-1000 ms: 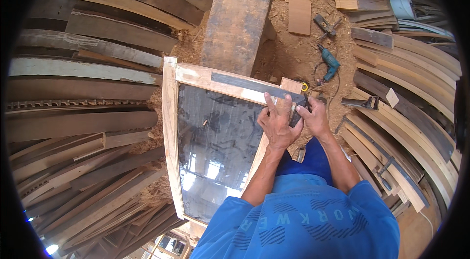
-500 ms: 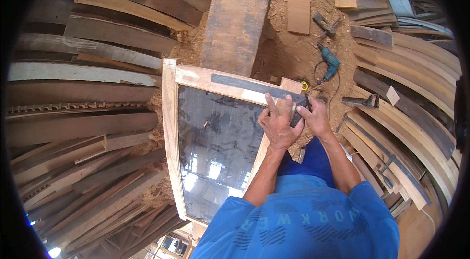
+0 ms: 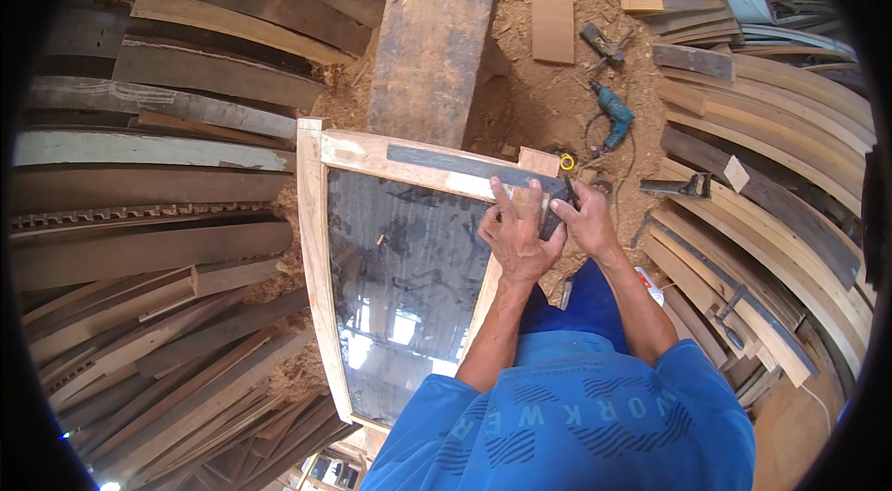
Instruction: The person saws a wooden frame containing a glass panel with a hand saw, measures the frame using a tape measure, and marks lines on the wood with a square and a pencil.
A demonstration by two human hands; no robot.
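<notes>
A wooden frame (image 3: 314,240) with a dark, glossy panel (image 3: 409,259) lies in front of me, its panel smudged and reflecting light. Along its far rail runs the grey metal blade of a try square (image 3: 432,159). My left hand (image 3: 522,235) holds the square near its dark stock, two fingers pressed on the blade and the thumb by the stock. Close beside it, at the frame's right corner, my right hand (image 3: 592,223) pinches a slim dark marking tool (image 3: 571,191) upright against the square; its tip is hidden. A small wood block (image 3: 539,159) juts beyond the rail there.
A thick timber beam (image 3: 432,36) stretches away beyond the frame. On the sawdust-covered ground lie a teal power drill (image 3: 613,115), a yellow ring-shaped item (image 3: 568,161) and a flat brown board (image 3: 553,28). Stacked planks (image 3: 214,82) line both sides; a handsaw (image 3: 678,185) and clamp (image 3: 729,305) rest rightward.
The whole view has shifted slightly, so the scene sits a little further left. Both hands keep nearly the same hold at the frame's corner.
</notes>
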